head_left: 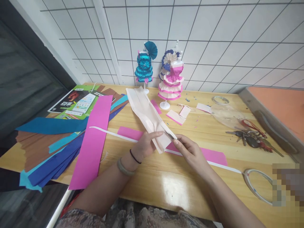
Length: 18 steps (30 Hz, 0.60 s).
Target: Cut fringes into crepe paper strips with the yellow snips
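Note:
My left hand (147,146) is closed on a long pale pink sheet of crepe paper (144,109), its thumb lying on top. The sheet slants from the middle of the table toward me, and its far end reaches near the doll stands. My right hand (190,150) grips a pair of scissors (169,134), whose blades lie along the paper's right edge; the handles are hidden by my fingers. Beneath both hands run a bright pink paper strip (213,155) and a length of white double-sided tape (226,167), which leads to a tape roll (257,185) at the right.
Paper-dressed doll stands, one teal (143,65) and one pink (171,84), stand by the tiled wall. To the left lie a wide magenta strip (92,142), blue strips (57,164) and brown paper (40,145). Keys (251,139) and another tape roll (220,100) are on the right.

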### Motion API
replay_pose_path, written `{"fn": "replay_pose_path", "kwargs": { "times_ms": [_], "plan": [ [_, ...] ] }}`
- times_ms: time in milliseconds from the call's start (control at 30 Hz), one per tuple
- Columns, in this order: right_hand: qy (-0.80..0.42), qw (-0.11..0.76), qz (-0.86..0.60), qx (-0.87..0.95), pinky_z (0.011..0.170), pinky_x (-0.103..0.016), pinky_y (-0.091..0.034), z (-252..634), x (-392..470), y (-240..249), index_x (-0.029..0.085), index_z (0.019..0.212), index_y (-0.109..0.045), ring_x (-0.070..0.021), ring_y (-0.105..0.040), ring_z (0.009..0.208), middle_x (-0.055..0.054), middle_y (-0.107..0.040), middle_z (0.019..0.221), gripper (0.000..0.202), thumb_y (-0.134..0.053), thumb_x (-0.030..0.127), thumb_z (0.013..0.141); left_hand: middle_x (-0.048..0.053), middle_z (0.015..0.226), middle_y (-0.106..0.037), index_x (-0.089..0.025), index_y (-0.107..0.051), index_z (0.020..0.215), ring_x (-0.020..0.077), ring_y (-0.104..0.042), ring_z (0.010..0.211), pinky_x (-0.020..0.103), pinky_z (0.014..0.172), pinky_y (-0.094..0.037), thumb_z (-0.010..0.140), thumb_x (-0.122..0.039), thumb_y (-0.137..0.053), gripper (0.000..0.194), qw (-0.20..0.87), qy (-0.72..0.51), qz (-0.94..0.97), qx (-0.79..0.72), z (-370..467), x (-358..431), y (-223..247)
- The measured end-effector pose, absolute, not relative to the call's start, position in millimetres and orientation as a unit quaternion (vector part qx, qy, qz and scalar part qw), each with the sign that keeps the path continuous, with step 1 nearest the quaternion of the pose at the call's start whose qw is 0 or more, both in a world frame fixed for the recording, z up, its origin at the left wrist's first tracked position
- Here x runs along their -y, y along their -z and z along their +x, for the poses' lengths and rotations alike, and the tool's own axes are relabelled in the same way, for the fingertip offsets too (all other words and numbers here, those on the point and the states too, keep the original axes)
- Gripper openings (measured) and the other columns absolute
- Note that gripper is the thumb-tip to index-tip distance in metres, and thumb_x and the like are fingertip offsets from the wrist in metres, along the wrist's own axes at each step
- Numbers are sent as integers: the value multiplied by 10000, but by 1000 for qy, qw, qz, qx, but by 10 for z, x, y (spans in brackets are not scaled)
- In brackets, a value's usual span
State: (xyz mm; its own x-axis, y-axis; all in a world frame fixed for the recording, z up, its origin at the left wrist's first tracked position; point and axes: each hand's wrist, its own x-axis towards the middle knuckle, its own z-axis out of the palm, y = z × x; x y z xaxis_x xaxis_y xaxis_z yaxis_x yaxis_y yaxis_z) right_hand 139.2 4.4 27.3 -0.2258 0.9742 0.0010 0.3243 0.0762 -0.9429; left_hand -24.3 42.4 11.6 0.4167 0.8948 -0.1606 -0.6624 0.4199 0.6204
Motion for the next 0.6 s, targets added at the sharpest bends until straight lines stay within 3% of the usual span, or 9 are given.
{"fn": "replay_pose_path", "kwargs": {
  "times_ms": [233, 367, 500, 600],
  "plan": [
    [-464, 369, -496, 635, 839, -297, -419, 1375, -35, -273, 191, 1094, -591, -210, -560, 957, -65, -630, 1056, 360, -466, 422, 847, 57, 836, -648, -133, -624, 913, 177, -593, 801, 318, 795, -438, 743, -287, -616, 229, 827, -491, 148, -231, -226, -453, -102],
    [-495, 360, -485, 625, 846, -308, -413, 1374, -31, -279, 197, 1076, -587, -201, -539, 959, -65, -613, 1047, 335, -467, 416, 851, 28, 766, -639, -137, -626, 846, 146, -588, 716, 290, 748, -445, 703, -213, -654, 164, 816, -501, 152, -245, -204, -478, -70],
    [-523, 335, -506, 598, 635, -258, -412, 1393, -36, -286, 185, 1010, -587, -152, -500, 722, -36, -564, 798, 350, -459, 463, 840, 27, 793, -647, -137, -631, 859, 146, -592, 726, 293, 749, -451, 653, -164, -690, 216, 779, -539, 183, -265, -194, -489, -61],
    [-544, 311, -515, 585, 490, -228, -310, 1413, -46, -297, 173, 916, -585, -108, -369, 551, 15, -426, 628, 366, -466, 505, 820, 31, 831, -656, -143, -630, 911, 159, -600, 749, 305, 739, -459, 624, -165, -712, 299, 754, -559, 205, -276, -189, -490, -63]
  ]
}}
